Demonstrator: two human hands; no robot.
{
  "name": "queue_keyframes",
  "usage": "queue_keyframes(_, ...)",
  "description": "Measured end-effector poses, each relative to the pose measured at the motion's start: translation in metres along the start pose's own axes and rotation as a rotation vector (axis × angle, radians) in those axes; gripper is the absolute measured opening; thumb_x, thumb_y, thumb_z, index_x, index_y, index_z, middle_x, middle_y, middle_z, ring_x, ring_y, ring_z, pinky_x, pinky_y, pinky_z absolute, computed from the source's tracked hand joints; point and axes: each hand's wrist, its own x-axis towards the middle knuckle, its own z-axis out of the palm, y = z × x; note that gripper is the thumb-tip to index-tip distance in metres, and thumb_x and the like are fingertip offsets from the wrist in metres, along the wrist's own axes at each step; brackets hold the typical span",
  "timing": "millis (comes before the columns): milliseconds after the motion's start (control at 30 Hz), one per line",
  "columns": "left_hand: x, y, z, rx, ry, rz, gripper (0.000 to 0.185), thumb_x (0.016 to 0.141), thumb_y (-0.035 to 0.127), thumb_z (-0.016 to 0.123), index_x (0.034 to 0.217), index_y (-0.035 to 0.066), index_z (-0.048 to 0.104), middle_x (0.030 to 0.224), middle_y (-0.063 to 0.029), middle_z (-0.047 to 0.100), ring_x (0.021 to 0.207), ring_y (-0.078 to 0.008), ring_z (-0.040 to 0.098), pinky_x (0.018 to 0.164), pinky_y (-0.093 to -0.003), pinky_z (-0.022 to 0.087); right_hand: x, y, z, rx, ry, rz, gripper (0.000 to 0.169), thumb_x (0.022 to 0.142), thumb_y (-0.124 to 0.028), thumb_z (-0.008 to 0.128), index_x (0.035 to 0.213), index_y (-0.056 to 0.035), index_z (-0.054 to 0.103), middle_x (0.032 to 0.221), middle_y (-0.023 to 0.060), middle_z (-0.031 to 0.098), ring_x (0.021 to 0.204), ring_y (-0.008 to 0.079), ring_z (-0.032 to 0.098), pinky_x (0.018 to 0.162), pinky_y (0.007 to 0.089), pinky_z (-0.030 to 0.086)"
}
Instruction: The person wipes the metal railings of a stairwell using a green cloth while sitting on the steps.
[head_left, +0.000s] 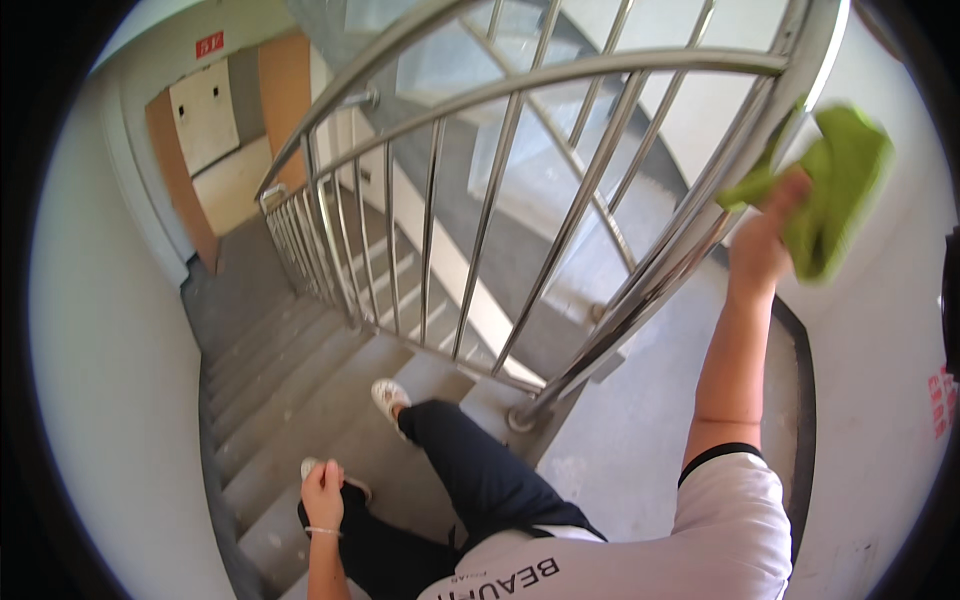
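Observation:
My right hand grips a bright green cloth at the end of my outstretched right arm. The cloth is blurred; its narrower end overlaps the thick post of a stainless steel stair railing, and whether it touches the metal I cannot tell. Low on the left, my left hand is held over my leg with its fingers curled in and nothing visible in them. A thin bracelet circles that wrist.
Grey concrete stairs run down to a landing by an open doorway. My white shoes stand on the steps. A pale wall borders them on the left. Past the bars another flight shows. A grey floor lies at right.

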Motion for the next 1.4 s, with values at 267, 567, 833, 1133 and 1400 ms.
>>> queue_keyframes(267, -0.024, -0.095, -0.016, 0.792, -0.055, 0.365, 0.012, 0.074, 0.019, 0.065, 0.073, 0.007, 0.064, 0.081, -0.0069, 0.062, 0.084, -0.0268, 0.056, 0.082, -0.0408, 0.039, 0.036, -0.009, 0.112, -0.687, -1.146, -0.356, 0.049, 0.082, -0.056, 0.054, 0.091, -0.0085, 0.063, 0.083, 0.0069, 0.066, 0.081, 0.0228, 0.063, 0.072, 0.0365, 0.044)
queue_keyframes(567, -0.001, -0.063, -0.017, 0.778, -0.062, 0.165, 0.011, 0.069, 0.017, 0.063, 0.065, 0.007, 0.063, 0.071, -0.0084, 0.061, 0.075, -0.0286, 0.057, 0.073, -0.0414, 0.04, -0.107, -0.078, 0.264, -0.481, -1.236, -0.275, 0.058, 0.074, -0.066, 0.057, 0.087, -0.0092, 0.063, 0.08, 0.0081, 0.065, 0.079, 0.023, 0.063, 0.07, 0.0369, 0.042)
queue_keyframes(833, 0.02, -0.065, -0.013, 0.824, -0.093, 0.157, 0.01, 0.066, 0.018, 0.063, 0.062, 0.009, 0.062, 0.07, -0.0083, 0.06, 0.072, -0.0282, 0.057, 0.068, -0.0411, 0.042, -0.259, -0.146, 0.415, -0.514, -1.27, -0.263, 0.03, 0.086, -0.023, 0.043, 0.102, -0.0049, 0.062, 0.094, 0.0121, 0.066, 0.087, 0.03, 0.063, 0.073, 0.0479, 0.039)
queue_keyframes(1133, 0.032, -0.056, -0.009, 0.825, -0.061, 0.141, 0.007, 0.065, 0.017, 0.064, 0.063, 0.01, 0.063, 0.069, -0.0062, 0.061, 0.07, -0.0271, 0.058, 0.065, -0.0399, 0.043, -0.35, -0.185, 0.488, -0.493, -1.133, -0.292, 0.022, 0.083, -0.023, 0.048, 0.087, -0.0091, 0.064, 0.081, 0.009, 0.067, 0.072, 0.0252, 0.064, 0.066, 0.0453, 0.04)
queue_keyframes(1400, 0.033, -0.061, -0.002, 0.849, -0.034, 0.051, 0.014, 0.07, 0.021, 0.059, 0.064, 0.009, 0.064, 0.072, -0.0068, 0.063, 0.074, -0.026, 0.06, 0.069, -0.0387, 0.044, -0.275, -0.159, 0.439, -0.288, -1.435, -0.242, 0.028, 0.083, -0.024, 0.05, 0.1, -0.0066, 0.063, 0.09, 0.0063, 0.068, 0.084, 0.0235, 0.066, 0.074, 0.0466, 0.044)
